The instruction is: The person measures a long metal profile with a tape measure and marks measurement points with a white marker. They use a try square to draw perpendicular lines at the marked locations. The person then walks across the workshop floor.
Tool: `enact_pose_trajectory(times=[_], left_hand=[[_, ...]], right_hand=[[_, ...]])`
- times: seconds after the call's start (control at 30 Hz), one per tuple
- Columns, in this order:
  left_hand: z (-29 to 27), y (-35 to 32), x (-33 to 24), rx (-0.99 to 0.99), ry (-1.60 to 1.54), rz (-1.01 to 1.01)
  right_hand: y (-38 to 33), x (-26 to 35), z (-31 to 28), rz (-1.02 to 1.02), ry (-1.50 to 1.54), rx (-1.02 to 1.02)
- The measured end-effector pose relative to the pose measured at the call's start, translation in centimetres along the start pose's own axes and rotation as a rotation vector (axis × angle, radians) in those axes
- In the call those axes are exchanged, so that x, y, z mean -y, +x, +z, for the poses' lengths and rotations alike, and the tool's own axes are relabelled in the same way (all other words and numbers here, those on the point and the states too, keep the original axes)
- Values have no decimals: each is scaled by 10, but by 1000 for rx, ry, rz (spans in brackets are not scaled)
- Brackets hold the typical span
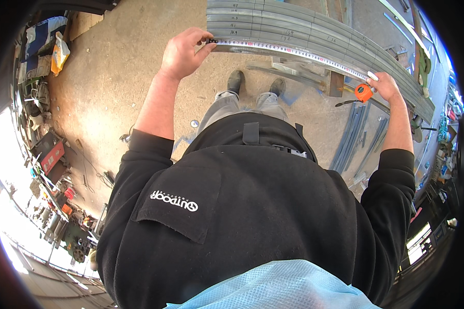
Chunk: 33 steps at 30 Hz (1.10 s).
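Observation:
My left hand (184, 51) pinches the dark hooked end of a tape measure at the left end of a bundle of grey metal bars (278, 21). From there the white blade (273, 48) runs out to the right along the near bar. At its other end is the orange case (363, 92), against the fingers of my right hand (385, 86). That hand is closed, with a short white stick (373, 76), like a marker or chalk, at its fingertips. A black strap (347, 103) hangs from the case. Dark handwritten marks show on several bars.
Below the bars stands a brown block-like support (336, 84). Long blue-grey bars (351, 136) lie on the floor at right. My shoes (236, 81) are on the concrete floor (113, 77) near the bundle. Cluttered shelves and machinery (77, 242) line the left side.

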<state>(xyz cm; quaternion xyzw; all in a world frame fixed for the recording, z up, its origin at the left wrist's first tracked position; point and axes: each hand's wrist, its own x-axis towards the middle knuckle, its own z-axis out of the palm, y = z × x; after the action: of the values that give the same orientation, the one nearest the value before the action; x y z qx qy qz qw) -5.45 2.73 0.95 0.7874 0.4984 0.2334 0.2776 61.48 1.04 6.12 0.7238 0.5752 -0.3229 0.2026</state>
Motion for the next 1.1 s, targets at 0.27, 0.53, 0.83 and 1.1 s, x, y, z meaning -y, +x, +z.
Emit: enact_pose_trajectory(times=[0.27,0.53,0.83,1.1], left_hand=[[4,2,0,22,-220,-210],[18,1,0,-21,-408,-495],[29,5,6,-38,-538,-639],[23,10,0,-4,-521,-711]], right_hand=[[0,-1,0,-14,14,11],[3,-5,2,-4,19,6],[3,-5,1,-7,38,15],[1,-2,0,18,17,15]])
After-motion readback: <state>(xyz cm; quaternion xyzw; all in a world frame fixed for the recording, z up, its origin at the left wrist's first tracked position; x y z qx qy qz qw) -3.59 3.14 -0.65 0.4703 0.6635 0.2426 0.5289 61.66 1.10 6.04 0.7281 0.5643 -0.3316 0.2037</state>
